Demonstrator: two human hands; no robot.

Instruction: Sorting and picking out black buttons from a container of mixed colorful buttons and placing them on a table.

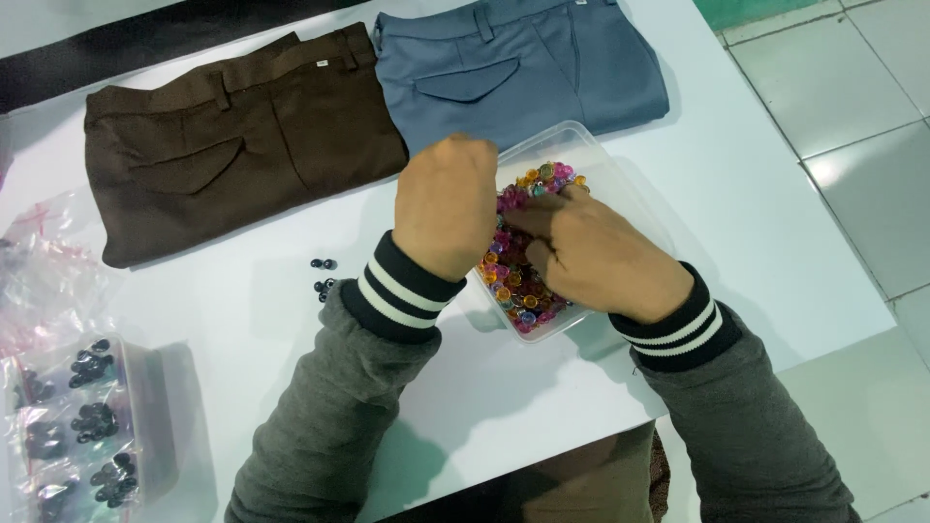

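Note:
A clear plastic container (620, 184) full of small colourful beads (513, 276) sits on the white table. My left hand (448, 203) rests on the container's left rim, fingers curled down out of sight. My right hand (596, 254) lies inside the container on top of the beads, fingers bent toward the left hand. Whether either hand pinches a bead is hidden.
Folded brown trousers (242, 136) and folded blue trousers (523, 68) lie at the far side of the white table (765, 223). A few dark beads (324, 274) lie loose at centre left. Plastic bags of dark beads (92, 426) sit at near left. Tiled floor at right.

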